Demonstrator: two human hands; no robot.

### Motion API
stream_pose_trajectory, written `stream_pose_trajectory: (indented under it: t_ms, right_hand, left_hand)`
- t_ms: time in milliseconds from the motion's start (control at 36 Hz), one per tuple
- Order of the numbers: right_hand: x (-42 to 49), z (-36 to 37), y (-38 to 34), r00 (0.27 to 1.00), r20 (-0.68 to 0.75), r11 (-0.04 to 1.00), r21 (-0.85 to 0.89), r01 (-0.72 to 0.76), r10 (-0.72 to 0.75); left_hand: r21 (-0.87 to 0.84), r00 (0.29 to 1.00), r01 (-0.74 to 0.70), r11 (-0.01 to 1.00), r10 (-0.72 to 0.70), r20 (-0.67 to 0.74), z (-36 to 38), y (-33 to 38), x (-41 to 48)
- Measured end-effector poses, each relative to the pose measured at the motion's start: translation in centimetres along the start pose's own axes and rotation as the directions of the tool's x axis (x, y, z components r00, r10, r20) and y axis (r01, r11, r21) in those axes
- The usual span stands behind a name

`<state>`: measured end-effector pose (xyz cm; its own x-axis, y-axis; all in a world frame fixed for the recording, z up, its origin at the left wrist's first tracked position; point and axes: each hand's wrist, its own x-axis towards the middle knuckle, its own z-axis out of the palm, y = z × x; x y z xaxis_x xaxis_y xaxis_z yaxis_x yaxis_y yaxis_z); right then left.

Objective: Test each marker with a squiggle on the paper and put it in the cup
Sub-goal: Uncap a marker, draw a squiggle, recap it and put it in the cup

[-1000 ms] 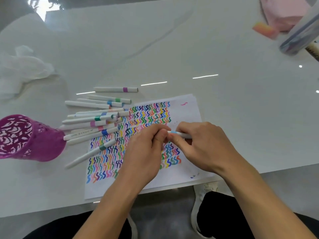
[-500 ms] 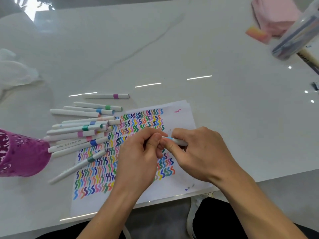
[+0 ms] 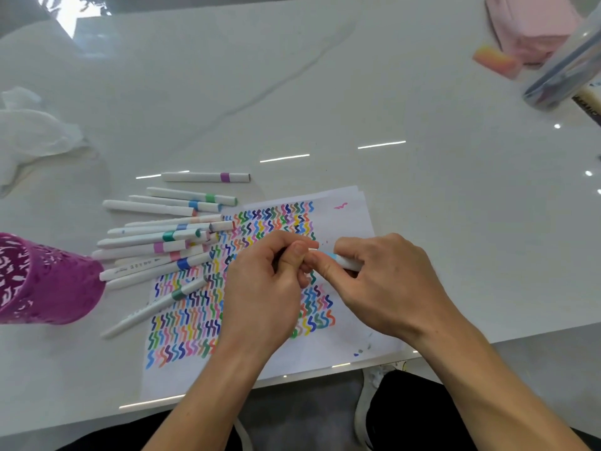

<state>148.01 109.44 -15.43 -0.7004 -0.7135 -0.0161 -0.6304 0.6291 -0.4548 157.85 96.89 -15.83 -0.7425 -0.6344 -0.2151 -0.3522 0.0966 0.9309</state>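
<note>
Fingers (image 3: 325, 270) of left hand (image 3: 263, 288) and right hand (image 3: 390, 288) tight around one marker (image 3: 345, 262)

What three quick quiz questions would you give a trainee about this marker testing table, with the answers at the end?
1. True or false: the purple cup sits left of the paper.
2. The held marker, pinched between the left hand and the right hand, has a band of which colour? A light blue, B red, C black.
3. What colour is the band on the lone marker lying farthest from the person?
Key: 1 true; 2 A; 3 purple.
</note>
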Motion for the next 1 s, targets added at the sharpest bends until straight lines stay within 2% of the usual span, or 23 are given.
stream_pose_trajectory:
  t_ms: [111,222,306,500,611,778,833,889,1000]
  right_hand:
    - [0.2,-0.3,0.2,1.0,0.004,1.0,0.012,-0.01,0.01]
    - [0.3,-0.3,0.3,0.997,0.07,0.997,0.057,-0.041,0.037]
    - [0.5,-0.5,1.0,0.988,0.136,0.971,0.216,-0.102,0.074]
    - [1.6,-1.2,1.9,0.982,0.075,0.784,0.592,-0.185,0.176]
    - [1.7,-0.9,1.4,0.985,0.021,0.711,0.689,-0.14,0.173]
    - [2.2,-0.1,1.2,0.968,0.037,0.558,0.811,-0.174,0.249]
    - [2.5,0.0,1.3,0.974,0.028,0.579,0.8,-0.156,0.224]
    - [2.9,0.2,1.3,0.981,0.006,0.645,0.752,-0.133,0.195]
    - [4.0,0.5,0.8,0.986,-0.05,0.727,0.682,-0.082,0.158]
  left_hand:
    - [-0.001,0.999,-0.032,0.999,0.032,-0.018,0.0,0.2,0.1]
    - [0.059,0.998,-0.057,0.997,0.059,-0.035,0.0,0.2,-0.1]
    - [0.07,0.994,-0.044,0.997,0.05,-0.095,-0.5,0.2,0.3]
    - [0.088,0.988,0.009,0.996,0.005,-0.155,-2.1,0.5,2.0]
    - [0.194,0.989,-0.002,0.981,0.031,-0.147,-1.8,0.4,2.1]
    - [0.393,0.996,-0.008,0.92,0.044,-0.082,-1.6,0.3,2.1]
    - [0.433,0.997,-0.003,0.902,0.038,-0.073,-1.7,0.5,2.6]
    - [0.459,0.996,-0.013,0.888,0.052,-0.071,-2.0,0.7,3.3]
    - [0.531,0.99,-0.097,0.842,0.136,-0.035,-2.1,0.5,4.3]
